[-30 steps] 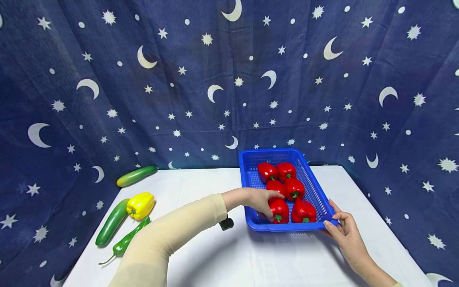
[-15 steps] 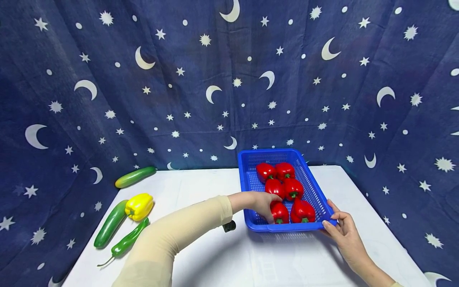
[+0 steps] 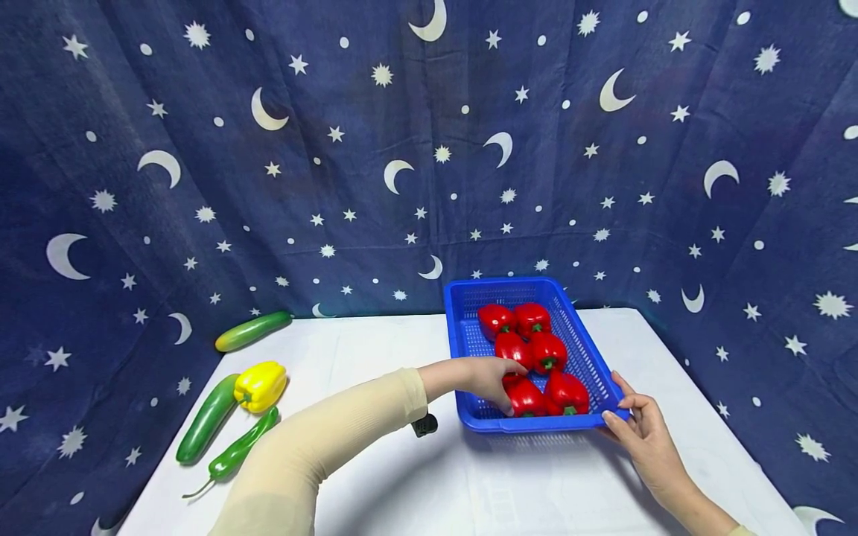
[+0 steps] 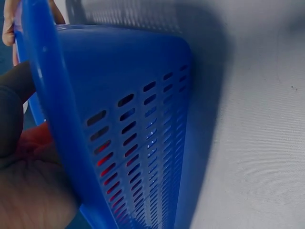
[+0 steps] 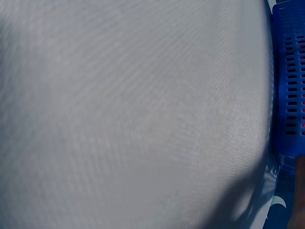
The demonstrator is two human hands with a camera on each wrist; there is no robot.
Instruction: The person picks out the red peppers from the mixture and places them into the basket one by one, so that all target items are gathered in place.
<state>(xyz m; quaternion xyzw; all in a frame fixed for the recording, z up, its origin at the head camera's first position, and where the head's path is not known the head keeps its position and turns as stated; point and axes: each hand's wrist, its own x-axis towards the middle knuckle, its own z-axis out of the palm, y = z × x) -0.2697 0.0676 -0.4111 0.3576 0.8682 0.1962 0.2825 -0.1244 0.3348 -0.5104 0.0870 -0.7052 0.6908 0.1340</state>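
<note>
Inside a blue plastic basket (image 3: 467, 426), my left hand (image 3: 484, 378) has its fingers and thumb around the front-left red bell pepper (image 3: 526, 398). The hand covers part of that pepper. Several more red bell peppers (image 3: 547, 351) lie behind and to the right of it, and the front-right bell pepper (image 3: 567, 392) sits right up against it. My right hand (image 3: 646, 439) grips the basket's front-right corner, thumb on the rim. In the left wrist view, the slotted basket wall (image 4: 138, 119) shows red through its holes, with the left hand (image 4: 35, 186) reaching over the rim.
On the left of the white table (image 3: 382, 476) lie a yellow bell pepper (image 3: 261, 385), a long green pepper (image 3: 241, 450), a cucumber (image 3: 209, 418) and another cucumber (image 3: 253, 331) farther back. A dark blue curtain (image 3: 362, 186) with moons and stars hangs behind.
The front-left red bell pepper has shifted and turned slightly to the right, against its neighbour, with my left hand on it. My right hand keeps its hold on the basket corner.
</note>
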